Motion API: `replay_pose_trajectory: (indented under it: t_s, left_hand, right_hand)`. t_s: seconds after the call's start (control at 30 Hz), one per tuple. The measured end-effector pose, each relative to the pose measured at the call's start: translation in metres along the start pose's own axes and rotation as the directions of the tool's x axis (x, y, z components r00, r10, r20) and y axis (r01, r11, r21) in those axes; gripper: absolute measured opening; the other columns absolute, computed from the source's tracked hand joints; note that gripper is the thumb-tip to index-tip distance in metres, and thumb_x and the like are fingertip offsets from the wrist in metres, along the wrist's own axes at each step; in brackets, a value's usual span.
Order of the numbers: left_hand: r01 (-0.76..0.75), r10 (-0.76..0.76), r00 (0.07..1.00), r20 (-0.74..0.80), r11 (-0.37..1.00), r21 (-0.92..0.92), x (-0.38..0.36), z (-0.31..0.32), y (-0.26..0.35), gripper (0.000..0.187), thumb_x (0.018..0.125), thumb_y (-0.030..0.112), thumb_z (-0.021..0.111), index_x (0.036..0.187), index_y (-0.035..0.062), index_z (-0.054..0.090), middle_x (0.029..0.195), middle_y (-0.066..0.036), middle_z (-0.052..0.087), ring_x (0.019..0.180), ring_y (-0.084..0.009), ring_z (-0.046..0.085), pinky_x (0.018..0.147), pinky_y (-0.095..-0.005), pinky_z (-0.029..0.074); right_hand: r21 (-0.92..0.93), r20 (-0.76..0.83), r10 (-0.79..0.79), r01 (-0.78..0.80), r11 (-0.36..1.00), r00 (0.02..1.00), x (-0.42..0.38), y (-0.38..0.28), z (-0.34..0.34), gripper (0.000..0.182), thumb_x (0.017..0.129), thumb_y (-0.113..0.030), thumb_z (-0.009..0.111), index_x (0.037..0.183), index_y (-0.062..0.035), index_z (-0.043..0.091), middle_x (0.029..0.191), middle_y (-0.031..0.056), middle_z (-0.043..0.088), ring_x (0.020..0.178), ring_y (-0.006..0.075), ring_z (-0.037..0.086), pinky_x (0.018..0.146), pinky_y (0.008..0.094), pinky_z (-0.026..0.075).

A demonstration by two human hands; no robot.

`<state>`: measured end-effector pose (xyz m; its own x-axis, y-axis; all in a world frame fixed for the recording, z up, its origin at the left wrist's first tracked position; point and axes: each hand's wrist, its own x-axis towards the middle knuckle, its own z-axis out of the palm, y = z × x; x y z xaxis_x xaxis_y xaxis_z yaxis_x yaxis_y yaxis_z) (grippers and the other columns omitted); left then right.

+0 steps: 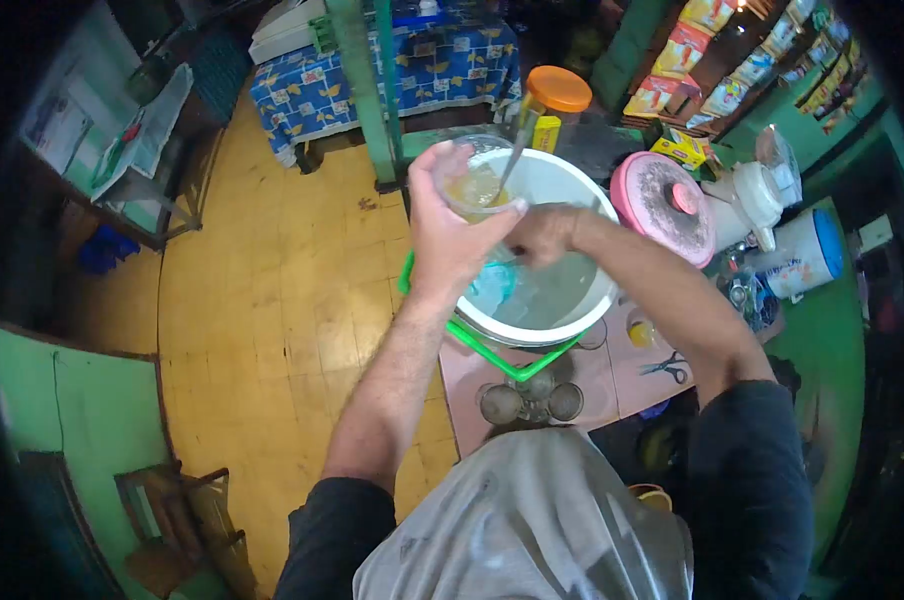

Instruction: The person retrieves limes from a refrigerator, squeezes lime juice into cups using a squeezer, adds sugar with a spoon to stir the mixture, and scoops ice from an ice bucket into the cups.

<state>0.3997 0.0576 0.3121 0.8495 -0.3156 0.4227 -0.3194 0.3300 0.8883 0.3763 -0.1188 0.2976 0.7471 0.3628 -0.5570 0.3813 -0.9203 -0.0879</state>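
Note:
My left hand [450,235] is wrapped round a clear cup [482,180] above the left rim of a white bucket [600,300]. Pale liquid and a metal spoon [514,160] are in the cup. Inside the bucket's opening, my right hand [547,235] is curled with its fingers down; what it holds is hard to make out. Just below it, a turquoise object [494,285] sits in the bucket's cloudy liquid. A green handle [517,372] hangs at the bucket's near side.
Several glasses [532,402] stand before the bucket. Scissors [665,368] lie at the right. A pink lid [662,208], an orange-lidded jar [559,90] and a white container with a blue lid [800,262] surround the far and right sides. A green post [362,90] rises behind.

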Motion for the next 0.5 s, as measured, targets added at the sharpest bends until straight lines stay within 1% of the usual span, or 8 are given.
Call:
replay_pose_trajectory:
  t_s: [0.07, 0.1, 0.27, 0.3, 0.33, 0.4, 0.43, 0.5]
  left_hand:
    - [0.027, -0.028, 0.999, 0.017, 0.999, 0.026, 0.001, 0.0, 0.0, 0.09, 0.067, 0.01, 0.085, 0.136, 0.0017, 0.029, 0.136, -0.023, 0.044, 0.13, -0.03, 0.044, 0.109, -0.0416, 0.038]
    - [0.015, -0.016, 1.0, 0.019, 0.999, 0.032, 0.001, 0.0, -0.002, 0.09, 0.067, 0.01, 0.086, 0.136, 0.0014, 0.029, 0.135, -0.023, 0.045, 0.13, -0.0298, 0.045, 0.108, -0.0412, 0.039]
    - [0.002, -0.003, 1.0, 0.017, 0.999, 0.055, 0.001, 0.003, -0.006, 0.089, 0.066, 0.01, 0.086, 0.135, 0.001, 0.03, 0.134, -0.023, 0.046, 0.129, -0.0305, 0.045, 0.108, -0.0416, 0.039]
    - [0.011, -0.011, 1.0, 0.009, 0.999, 0.044, 0.001, 0.003, -0.006, 0.089, 0.066, 0.01, 0.086, 0.135, 0.0007, 0.03, 0.134, -0.023, 0.046, 0.129, -0.0308, 0.046, 0.108, -0.0417, 0.039]
    - [0.007, -0.008, 1.0, 0.013, 0.999, 0.044, 0.001, 0.004, -0.006, 0.089, 0.066, 0.01, 0.086, 0.135, 0.0007, 0.03, 0.134, -0.023, 0.046, 0.129, -0.0308, 0.046, 0.108, -0.0417, 0.039]
    - [0.008, -0.009, 1.0, 0.005, 0.999, 0.039, 0.0, 0.004, -0.004, 0.086, 0.069, 0.005, 0.083, 0.136, 0.0016, 0.03, 0.136, -0.023, 0.044, 0.128, -0.0299, 0.043, 0.11, -0.0442, 0.034]
    - [0.006, -0.006, 1.0, 0.005, 0.999, 0.039, 0.0, 0.004, -0.005, 0.086, 0.069, 0.005, 0.083, 0.136, 0.0016, 0.03, 0.136, -0.023, 0.044, 0.128, -0.0299, 0.043, 0.11, -0.0442, 0.034]
    - [0.007, -0.008, 1.0, 0.013, 0.998, 0.066, 0.001, 0.004, -0.008, 0.086, 0.069, 0.005, 0.083, 0.136, 0.0014, 0.03, 0.137, -0.024, 0.044, 0.131, -0.0303, 0.042, 0.111, -0.0443, 0.033]
  right_hand:
    - [0.133, -0.098, -0.072, 0.085, 0.987, 0.993, -0.019, 0.014, -0.002, 0.022, 0.074, -0.018, 0.064, 0.088, -0.0032, 0.072, 0.087, 0.0163, 0.071, 0.083, 0.0323, 0.067, 0.074, 0.0431, 0.051]
    - [0.132, -0.098, -0.074, 0.086, 0.988, 0.992, -0.027, 0.013, -0.007, 0.022, 0.074, -0.018, 0.064, 0.088, -0.0032, 0.072, 0.087, 0.0163, 0.071, 0.083, 0.0323, 0.067, 0.074, 0.0431, 0.051]
    - [0.439, -0.098, 0.078, -0.027, 0.898, 0.992, -0.072, 0.013, -0.02, 0.019, 0.075, -0.015, 0.063, 0.088, -0.0032, 0.071, 0.082, 0.0121, 0.07, 0.082, 0.0259, 0.067, 0.076, 0.0378, 0.052]
    - [0.416, -0.165, 0.037, 0.036, 0.909, 0.986, -0.077, 0.015, -0.016, 0.018, 0.077, -0.015, 0.063, 0.087, -0.0028, 0.07, 0.078, 0.0092, 0.069, 0.073, 0.0208, 0.067, 0.067, 0.0353, 0.053]
    - [0.416, -0.169, 0.04, 0.034, 0.909, 0.985, -0.083, 0.018, -0.013, 0.018, 0.077, -0.015, 0.063, 0.087, -0.0028, 0.07, 0.078, 0.0092, 0.069, 0.073, 0.0208, 0.067, 0.067, 0.0353, 0.053]
    - [0.547, -0.128, 0.13, -0.04, 0.836, 0.983, -0.095, 0.019, -0.012, 0.018, 0.08, -0.017, 0.063, 0.088, -0.002, 0.069, 0.073, 0.0071, 0.068, 0.061, 0.0156, 0.064, 0.053, 0.0308, 0.051]
    - [0.546, -0.13, 0.131, -0.039, 0.837, 0.983, -0.102, 0.013, -0.019, 0.018, 0.08, -0.017, 0.063, 0.088, -0.002, 0.069, 0.073, 0.0071, 0.068, 0.061, 0.0156, 0.064, 0.053, 0.0308, 0.051]
    - [0.681, 0.033, 0.226, -0.188, 0.708, 0.973, -0.122, 0.002, -0.035, 0.015, 0.082, -0.016, 0.066, 0.084, -0.0006, 0.068, 0.067, 0.004, 0.064, 0.055, 0.0118, 0.058, 0.048, 0.028, 0.046]
